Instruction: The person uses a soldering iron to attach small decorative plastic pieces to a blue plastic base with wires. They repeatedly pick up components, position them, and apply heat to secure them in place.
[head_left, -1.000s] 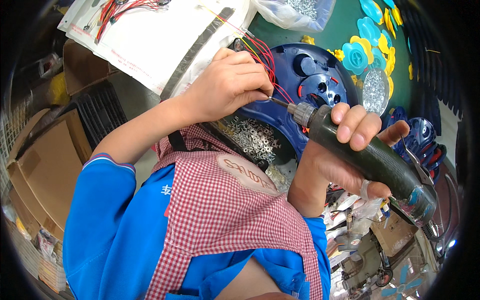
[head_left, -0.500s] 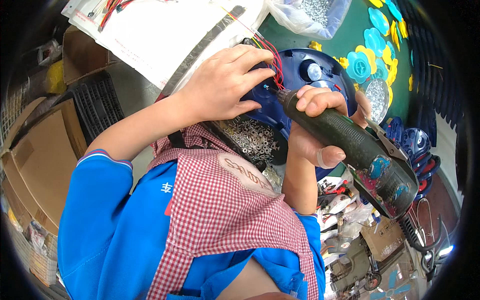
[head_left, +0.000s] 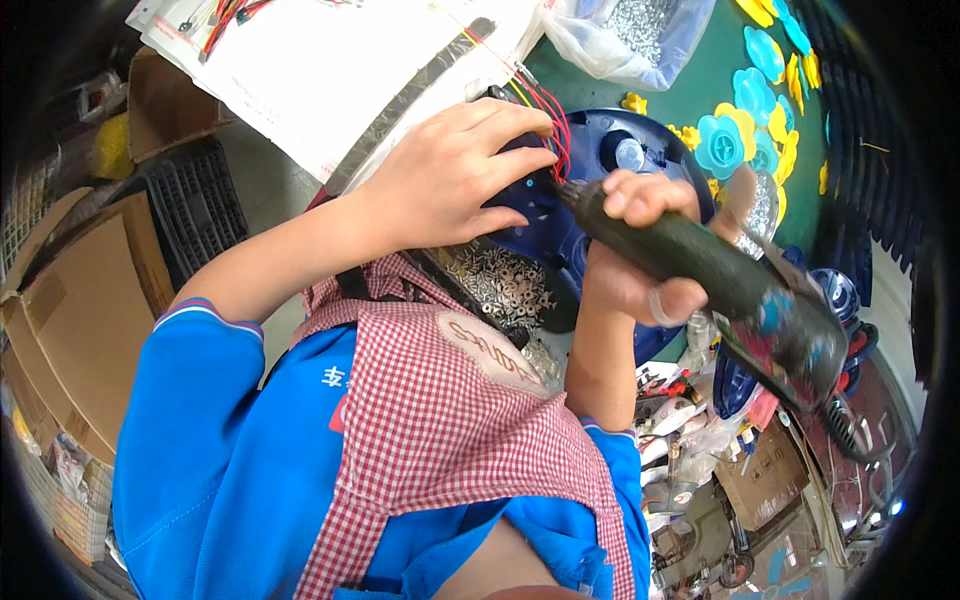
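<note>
A dark green electric screwdriver [head_left: 700, 250] is gripped in my right hand [head_left: 640, 240], its nose toward the dark blue plastic part and its rear end blurred by motion. My left hand [head_left: 450, 170] curves over the near left side of that dark blue part [head_left: 535, 205], thumb and fingers on either side. A small bright screw head [head_left: 529, 183] shows in the part, between my left fingers and the screwdriver's nose. Thin red wires [head_left: 558, 120] and a yellow one run up from the part. A round clear piece [head_left: 629, 154] sits on its far side.
A tray of small metal pieces [head_left: 505, 285] lies close to my apron. Behind the part is a bag of screws [head_left: 635, 35]; light blue and yellow flower-shaped pieces [head_left: 720, 146] lie at the right. A white bag [head_left: 330, 70] with loose wires is at the left.
The screwdriver's nose has drawn back slightly right from the screw, and its rear end has swung downward. My left hand stays nearly in place on the part.
</note>
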